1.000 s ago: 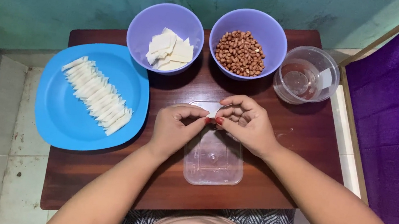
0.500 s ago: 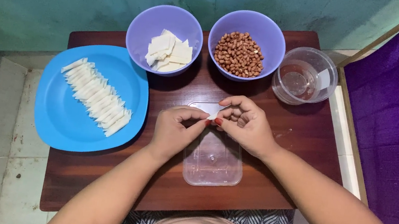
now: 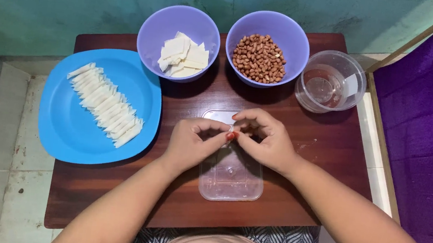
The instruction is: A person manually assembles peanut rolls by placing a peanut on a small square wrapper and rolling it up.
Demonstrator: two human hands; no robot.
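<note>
Little has shifted over the past second: both hands stay together above the clear plastic lid [image 3: 231, 172] at the middle of the wooden table [image 3: 109, 201], fingers only slightly readjusted. Left hand [image 3: 189, 144] and right hand [image 3: 266, 140] meet fingertip to fingertip, pinching a small pale piece of wrapper [image 3: 232, 127]; most of it is hidden behind the fingers, so its exact shape cannot be told. Both grips are closed on it, thumb against forefinger.

To judge by the pieces nearby, the wrapper is thin, light and soft, likely to tear or crease if squeezed hard, and is best held at its edges with the fingertips, as it is now.

Beyond the hands stand two purple bowls, one bowl of white wrapper squares [image 3: 179, 42] and one bowl of peanuts [image 3: 267, 48]. Just beside the peanuts, toward the person's right, sits a clear round tub [image 3: 331, 81] holding what looks like a little water. On the left, a blue plate [image 3: 63, 131] carries a slanting row of finished white rolls [image 3: 105, 104], laid touching side by side.
</note>
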